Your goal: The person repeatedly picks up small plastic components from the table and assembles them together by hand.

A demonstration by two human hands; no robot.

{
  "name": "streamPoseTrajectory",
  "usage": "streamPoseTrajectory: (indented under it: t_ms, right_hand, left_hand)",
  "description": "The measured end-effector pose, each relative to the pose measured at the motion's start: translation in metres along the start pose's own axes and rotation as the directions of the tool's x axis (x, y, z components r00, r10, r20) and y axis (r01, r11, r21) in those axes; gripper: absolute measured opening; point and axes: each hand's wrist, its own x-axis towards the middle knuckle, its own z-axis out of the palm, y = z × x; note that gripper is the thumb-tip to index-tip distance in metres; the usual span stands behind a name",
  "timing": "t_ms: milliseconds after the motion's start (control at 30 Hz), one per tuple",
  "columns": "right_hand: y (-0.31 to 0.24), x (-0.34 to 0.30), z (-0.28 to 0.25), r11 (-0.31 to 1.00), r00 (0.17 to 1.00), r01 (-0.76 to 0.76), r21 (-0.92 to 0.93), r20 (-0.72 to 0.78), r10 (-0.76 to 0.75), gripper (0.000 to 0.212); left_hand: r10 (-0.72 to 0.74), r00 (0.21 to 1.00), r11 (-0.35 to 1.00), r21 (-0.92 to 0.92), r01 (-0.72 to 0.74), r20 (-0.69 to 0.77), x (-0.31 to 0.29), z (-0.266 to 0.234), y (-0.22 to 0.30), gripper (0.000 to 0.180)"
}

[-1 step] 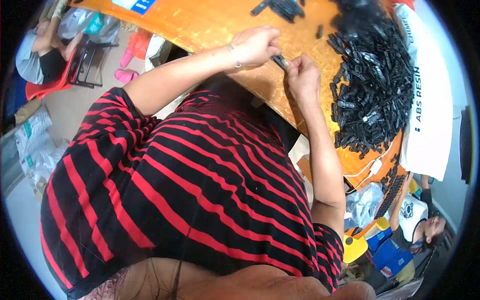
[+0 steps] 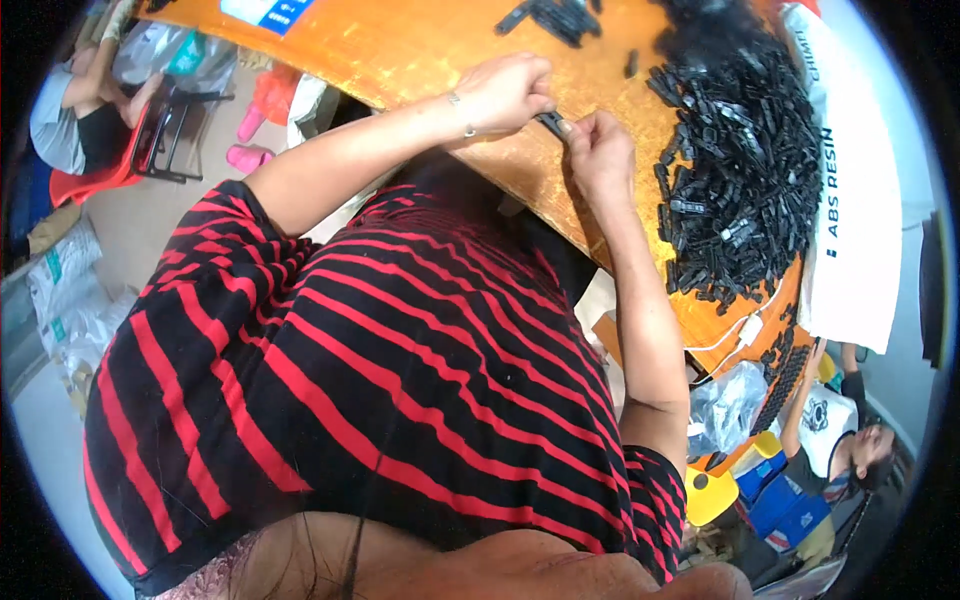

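A small black plastic piece (image 2: 552, 125) spans the gap between my two hands above the table's near edge. My left hand (image 2: 507, 92) is closed, its fingertips pinching the piece's left end. At the other end, my right hand (image 2: 602, 152) grips it between thumb and bent fingers. My fingers cover both ends, so the piece's full shape is hidden. To the right of my right hand lies a large heap of similar black plastic pieces (image 2: 740, 185). A smaller group of black pieces (image 2: 560, 20) lies beyond my hands, and a single black piece (image 2: 631, 64) sits between the two.
The orange table (image 2: 400, 50) has a white sack (image 2: 860, 220) along its right side. A white cable (image 2: 745, 335) and a clear plastic bag (image 2: 728, 405) lie near the right corner. Two other people (image 2: 835, 435) are nearby, one at right and one seated at left on a red chair (image 2: 100, 180).
The whole view has shifted very slightly. Both hands keep their hold on the black plastic piece.
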Motion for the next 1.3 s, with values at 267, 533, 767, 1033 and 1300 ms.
streamPoseTrajectory:
  t_ms: [267, 533, 767, 1033, 1300]
  right_hand:
    - [-0.027, -0.048, -0.009, 0.976, 0.968, 0.205, 0.077, -0.164, -0.190, 0.024]
    - [-0.035, -0.042, -0.014, 0.969, 0.982, 0.137, 0.206, 0.101, -0.161, 0.025]
    - [-0.044, -0.053, -0.026, 0.965, 0.937, 0.082, 0.247, 0.311, -0.159, 0.022]
    - [0.034, -0.035, -0.102, 0.738, 0.984, 0.023, -0.675, -0.116, -0.137, 0.020]
    - [0.023, -0.025, -0.074, 0.807, 0.967, 0.163, -0.567, -0.068, -0.244, 0.022]
  left_hand:
    - [-0.041, 0.876, 0.859, -0.430, 0.276, 0.481, -0.026, -0.019, 0.000, 0.022]
    - [0.013, 0.930, 0.678, -0.687, 0.263, 0.369, -0.052, -0.041, 0.022, 0.020]
    - [-0.106, 0.904, 0.882, -0.382, 0.277, 0.413, -0.081, -0.090, -0.009, 0.020]
    - [-0.236, 0.968, 0.971, 0.042, 0.234, 0.083, -0.109, -0.170, -0.061, 0.031]
    - [0.072, 0.968, 0.961, 0.275, -0.004, -0.240, 0.013, -0.074, -0.040, 0.031]
